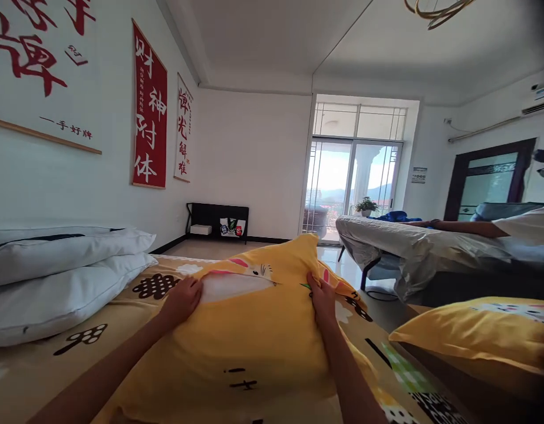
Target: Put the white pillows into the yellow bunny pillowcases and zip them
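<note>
A yellow pillowcase (254, 335) with cartoon prints lies in front of me on a patterned bed sheet (121, 312). Through its gaping far edge shows a white pillow (231, 287) inside. My left hand (181, 301) is closed on the left side of that opening. On the right, my right hand (323, 299) grips the case near its raised corner, thumb on top. The fingertips of both hands are partly hidden by the cloth. More yellow printed fabric shows just beyond and below my right hand.
White pillows (77, 277) are stacked at the left against the wall. Another yellow pillow (484, 330) rests at the right. Beyond it, a person's arm (466, 228) lies along a plastic-covered table (386, 229). A low black shelf (218, 215) stands by the far wall.
</note>
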The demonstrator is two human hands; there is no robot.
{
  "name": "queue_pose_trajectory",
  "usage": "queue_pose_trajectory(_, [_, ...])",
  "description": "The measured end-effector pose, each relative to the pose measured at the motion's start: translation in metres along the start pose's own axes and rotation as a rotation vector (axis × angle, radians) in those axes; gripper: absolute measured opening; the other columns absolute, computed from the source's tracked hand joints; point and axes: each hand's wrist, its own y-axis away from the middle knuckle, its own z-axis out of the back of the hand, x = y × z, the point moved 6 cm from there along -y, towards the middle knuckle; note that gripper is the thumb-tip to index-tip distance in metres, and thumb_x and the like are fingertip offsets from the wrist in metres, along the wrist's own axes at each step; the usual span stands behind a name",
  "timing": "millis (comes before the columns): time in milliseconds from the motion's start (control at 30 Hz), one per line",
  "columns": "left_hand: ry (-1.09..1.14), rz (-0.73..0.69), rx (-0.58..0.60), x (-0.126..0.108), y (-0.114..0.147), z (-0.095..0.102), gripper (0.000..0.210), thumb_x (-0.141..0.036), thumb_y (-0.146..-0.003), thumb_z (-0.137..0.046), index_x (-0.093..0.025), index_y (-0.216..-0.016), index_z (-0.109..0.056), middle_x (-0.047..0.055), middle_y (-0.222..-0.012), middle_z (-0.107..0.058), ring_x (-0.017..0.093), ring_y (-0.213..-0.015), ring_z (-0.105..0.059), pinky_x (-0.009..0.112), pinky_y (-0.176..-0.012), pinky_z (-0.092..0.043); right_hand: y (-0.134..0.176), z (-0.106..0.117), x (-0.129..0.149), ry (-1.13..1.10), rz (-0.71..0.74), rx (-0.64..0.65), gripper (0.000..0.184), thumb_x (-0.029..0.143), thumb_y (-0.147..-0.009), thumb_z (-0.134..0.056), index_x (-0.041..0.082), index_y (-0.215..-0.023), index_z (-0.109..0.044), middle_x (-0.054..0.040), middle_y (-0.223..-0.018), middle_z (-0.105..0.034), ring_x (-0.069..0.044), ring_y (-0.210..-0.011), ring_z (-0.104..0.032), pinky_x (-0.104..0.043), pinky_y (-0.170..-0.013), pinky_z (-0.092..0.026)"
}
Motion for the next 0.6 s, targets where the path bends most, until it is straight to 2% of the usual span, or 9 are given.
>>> queue_pose_trajectory(67, [0.186,0.027,-0.108,-0.005,0.035,0.033,0.036,-0.047,-0.088,-0.037,-0.021,-0.083,-0.062,0.010,-0.085,-0.067,0.025,-0.085,-0.061,0.036,-0.082,-0.047,-0.008,-0.013,0.045,-0.096,0.024,-0.019,0.045,0.061,-0.072,-0.059,0.017,-0.063,-0.058,0.0002,-0.057,-0.051,-0.013,-0.055,-0.045,-0.026,-0.047,-0.037])
queue_pose_trajectory(100, [0.332,0.116,-0.112,-0.004,0.054,0.042,0.040,-0.053,-0.087,-0.036,-0.022,-0.081,-0.060,0.007,-0.070,-0.064,0.023,-0.069,-0.060,0.034,-0.068,-0.048,-0.009,-0.021,0.069,-0.162,0.051,-0.032,0.044,0.060,-0.071,-0.061,0.017,-0.063,-0.056,0.0022,-0.057,-0.048,-0.012,-0.055,-0.041,-0.025,-0.048,-0.034])
queue_pose_trajectory(167, [0.671,0.391,-0.024,0.001,0.092,0.044,0.044,-0.062,-0.084,-0.033,-0.024,-0.082,-0.056,0.001,-0.047,-0.053,0.020,-0.043,-0.049,0.030,-0.046,-0.038,-0.003,-0.037,0.117,-0.294,0.125,-0.057,0.042,0.055,-0.071,-0.063,0.019,-0.058,-0.047,0.0059,-0.055,-0.036,-0.009,-0.055,-0.032,-0.023,-0.048,-0.029])
queue_pose_trajectory(233, [0.983,0.611,0.025,-0.001,0.122,0.038,0.044,-0.065,-0.082,-0.033,-0.026,-0.085,-0.051,0.000,-0.045,-0.055,0.020,-0.039,-0.050,0.028,-0.041,-0.033,0.010,-0.051,0.160,-0.398,0.205,-0.064,0.043,0.048,-0.073,-0.064,0.020,-0.055,-0.036,0.0071,-0.056,-0.026,-0.008,-0.056,-0.026,-0.022,-0.048,-0.024])
queue_pose_trajectory(333, [1.241,0.756,-0.074,-0.008,0.138,0.036,0.040,-0.064,-0.079,-0.041,-0.025,-0.082,-0.048,0.004,-0.059,-0.066,0.023,-0.053,-0.064,0.031,-0.051,-0.045,0.036,-0.060,0.208,-0.485,0.312,-0.025,0.042,0.040,-0.078,-0.061,0.021,-0.056,-0.031,0.0067,-0.059,-0.022,-0.008,-0.056,-0.023,-0.021,-0.048,-0.022])
queue_pose_trajectory(400, [1.292,0.787,-0.196,-0.011,0.128,0.038,0.037,-0.061,-0.078,-0.048,-0.024,-0.081,-0.049,0.002,-0.059,-0.064,0.023,-0.053,-0.064,0.034,-0.055,-0.049,0.048,-0.054,0.230,-0.481,0.373,-0.008,0.038,0.037,-0.080,-0.059,0.021,-0.057,-0.034,0.0063,-0.060,-0.023,-0.008,-0.057,-0.025,-0.021,-0.049,-0.024])
queue_pose_trajectory(500, [1.350,0.696,-0.396,-0.015,0.082,0.048,0.029,-0.052,-0.077,-0.057,-0.025,-0.084,-0.050,-0.004,-0.057,-0.057,0.017,-0.050,-0.060,0.028,-0.053,-0.048,0.051,-0.034,0.250,-0.399,0.449,-0.063,0.033,0.034,-0.082,-0.059,0.020,-0.059,-0.039,0.0059,-0.060,-0.026,-0.008,-0.057,-0.027,-0.021,-0.050,-0.026])
queue_pose_trajectory(533, [1.379,0.662,-0.415,-0.017,0.060,0.048,0.028,-0.050,-0.077,-0.058,-0.025,-0.085,-0.049,-0.005,-0.057,-0.055,0.014,-0.049,-0.058,0.025,-0.051,-0.046,0.050,-0.024,0.254,-0.364,0.476,-0.105,0.032,0.033,-0.082,-0.059,0.020,-0.060,-0.040,0.0057,-0.060,-0.026,-0.008,-0.058,-0.028,-0.021,-0.050,-0.026])
queue_pose_trajectory(600, [1.445,0.635,-0.332,-0.024,0.015,0.040,0.030,-0.051,-0.077,-0.058,-0.023,-0.082,-0.050,-0.005,-0.058,-0.054,0.012,-0.047,-0.055,0.022,-0.048,-0.042,0.049,-0.003,0.257,-0.306,0.527,-0.211,0.031,0.032,-0.082,-0.059,0.020,-0.060,-0.042,0.0055,-0.060,-0.028,-0.008,-0.059,-0.029,-0.021,-0.051,-0.027])
